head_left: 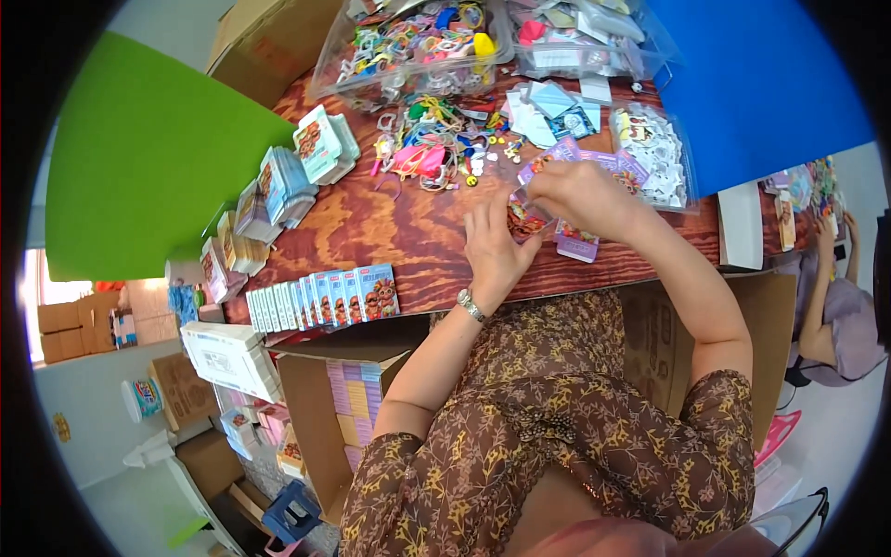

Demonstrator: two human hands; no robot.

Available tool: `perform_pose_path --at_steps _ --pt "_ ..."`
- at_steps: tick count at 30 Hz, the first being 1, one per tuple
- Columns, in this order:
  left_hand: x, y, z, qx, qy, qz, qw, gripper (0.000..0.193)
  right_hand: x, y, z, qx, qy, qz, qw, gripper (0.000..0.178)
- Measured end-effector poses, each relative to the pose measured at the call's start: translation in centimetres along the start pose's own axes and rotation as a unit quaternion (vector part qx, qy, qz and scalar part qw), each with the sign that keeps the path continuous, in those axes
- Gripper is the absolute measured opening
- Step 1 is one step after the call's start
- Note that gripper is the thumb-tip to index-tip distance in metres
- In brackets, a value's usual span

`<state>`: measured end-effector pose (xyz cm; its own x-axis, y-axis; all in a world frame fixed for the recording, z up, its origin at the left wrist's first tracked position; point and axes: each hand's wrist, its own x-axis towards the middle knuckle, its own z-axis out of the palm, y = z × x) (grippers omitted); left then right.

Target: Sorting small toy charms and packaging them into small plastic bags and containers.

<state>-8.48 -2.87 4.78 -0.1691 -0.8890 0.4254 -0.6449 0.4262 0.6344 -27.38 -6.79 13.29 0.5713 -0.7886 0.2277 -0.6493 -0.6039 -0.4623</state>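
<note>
My left hand (497,246) is closed around a small box (525,221) with a reddish-brown picture, near the table's front edge. Right above it, my right hand (585,197) has its fingers pinched together at the box's upper end; what lies between the fingertips is hidden. Purple printed boxes surround my hands: one flat purple box (577,249) is just below my right wrist, and other purple packs (631,172) lie beyond it. A loose pile of colourful bands and small trinkets (432,144) spreads past my left hand.
At the left front stands a row of blue boxes (376,292); stacked card packs (283,186) run along the left edge. Clear bins of trinkets (413,56) stand at the back, a tray of white pieces (650,153) at right. Green (148,158) and blue panels (761,93) flank the table.
</note>
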Motion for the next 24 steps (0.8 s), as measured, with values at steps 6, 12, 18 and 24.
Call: perform_pose_path --at_steps 6,12,18,24 --pt "-0.7 -1.1 -0.1 -0.036 0.024 -0.006 0.999 0.085 1.8 -1.8 2.3 0.002 0.112 -0.124 0.986 0.027" --pt "-1.0 -1.6 -0.8 -0.076 0.077 -0.05 0.993 0.1 -2.1 -2.9 3.6 0.049 0.246 -0.018 0.968 0.03" --pt "-2.7 -3.4 -0.5 -0.068 0.082 -0.034 0.994 0.11 -3.6 -4.3 10.0 0.112 0.239 0.081 0.961 0.04" --pt "-6.9 -6.1 -0.4 -0.179 0.023 -0.074 0.981 0.096 -3.4 -4.0 12.3 0.137 0.261 0.067 0.953 0.034"
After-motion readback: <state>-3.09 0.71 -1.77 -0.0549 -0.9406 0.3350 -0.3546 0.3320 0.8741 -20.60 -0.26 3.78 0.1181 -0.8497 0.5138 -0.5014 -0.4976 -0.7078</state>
